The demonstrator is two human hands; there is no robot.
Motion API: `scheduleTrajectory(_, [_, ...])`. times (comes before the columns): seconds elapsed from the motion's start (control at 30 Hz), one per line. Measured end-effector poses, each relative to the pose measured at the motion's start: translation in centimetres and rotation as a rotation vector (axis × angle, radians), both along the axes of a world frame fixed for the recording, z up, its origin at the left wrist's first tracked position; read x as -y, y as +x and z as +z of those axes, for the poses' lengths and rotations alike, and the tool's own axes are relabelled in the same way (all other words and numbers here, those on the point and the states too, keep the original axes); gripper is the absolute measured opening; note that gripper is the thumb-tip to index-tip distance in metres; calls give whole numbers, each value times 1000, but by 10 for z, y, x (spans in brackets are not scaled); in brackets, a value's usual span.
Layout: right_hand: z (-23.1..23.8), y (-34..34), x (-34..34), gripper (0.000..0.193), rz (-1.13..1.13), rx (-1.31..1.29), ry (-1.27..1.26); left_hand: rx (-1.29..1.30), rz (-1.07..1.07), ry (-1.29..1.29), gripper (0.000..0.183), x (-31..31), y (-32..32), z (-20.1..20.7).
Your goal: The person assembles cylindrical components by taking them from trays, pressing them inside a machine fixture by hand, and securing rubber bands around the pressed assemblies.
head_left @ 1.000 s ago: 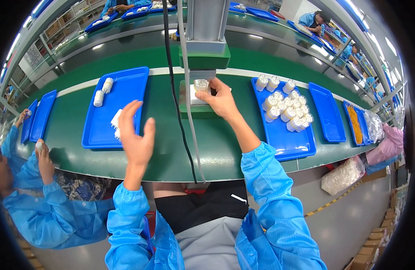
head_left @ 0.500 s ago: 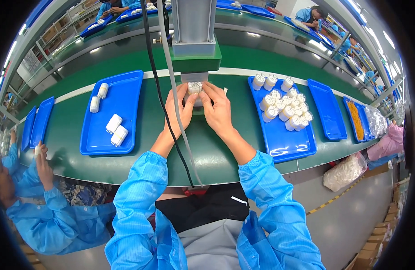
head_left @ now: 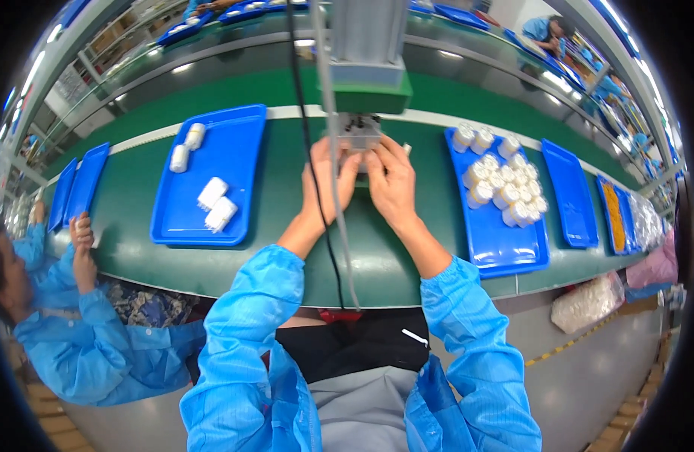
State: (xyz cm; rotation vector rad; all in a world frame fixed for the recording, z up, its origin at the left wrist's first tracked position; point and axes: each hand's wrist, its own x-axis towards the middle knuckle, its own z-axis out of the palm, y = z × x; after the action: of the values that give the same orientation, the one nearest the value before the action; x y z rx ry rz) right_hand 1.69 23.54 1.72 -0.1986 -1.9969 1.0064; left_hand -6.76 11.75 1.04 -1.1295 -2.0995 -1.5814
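Both hands are together beneath the press (head_left: 368, 45), whose grey column ends in a green block (head_left: 373, 99). My left hand (head_left: 326, 181) and my right hand (head_left: 393, 181) curl from either side round a small greyish block-shaped piece (head_left: 359, 134) with dark spots at its top. Thumbs point forward and nearly meet in front of it. Blur and the fingers hide what exactly they grip. To the left, a blue tray (head_left: 200, 192) holds several white cylindrical parts (head_left: 221, 214). Another blue tray (head_left: 505, 248) on the right bears a cluster of white cylinders (head_left: 505, 181).
A black cable (head_left: 311, 151) and a grey hose (head_left: 336, 181) hang across my left forearm. More blue trays (head_left: 570, 192) line the green bench (head_left: 430, 203). At the left a co-worker in a blue jacket (head_left: 83, 354) sits close by. Clear plastic bags (head_left: 588, 303) lie at right.
The whole view has shifted, so the bench appears farther right. The white part seen between my fingers no longer shows there; a greyish piece does. The co-worker's hands have come together.
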Motion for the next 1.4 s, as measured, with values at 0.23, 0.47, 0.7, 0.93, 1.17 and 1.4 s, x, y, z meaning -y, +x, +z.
scheduleTrajectory(0.23, [-1, 11, -1, 29, 16, 20, -20, -45, 16, -17, 40, 0, 16, 12])
scheduleTrajectory(0.47, [-6, 4, -5, 29, -9, 18, -20, -62, 5, -7, 37, 0, 9, 12])
scheduleTrajectory(0.7, [1, 6, 0, 29, 24, -24, -50, -68, 11, 42, 33, -6, 10, 11])
scheduleTrajectory(0.93, [1, 4, -3, 29, -8, -27, 26, 11, 17, -29, 30, -4, 9, 7])
scheduleTrajectory(1.17, [-11, 1, -5, 27, -23, 31, 40, 185, -35, -47, 39, 0, 1, 2])
scheduleTrajectory(1.4, [-20, 8, -30, 29, -6, 87, 35, -17, 0, 68, 35, -2, 20, 21])
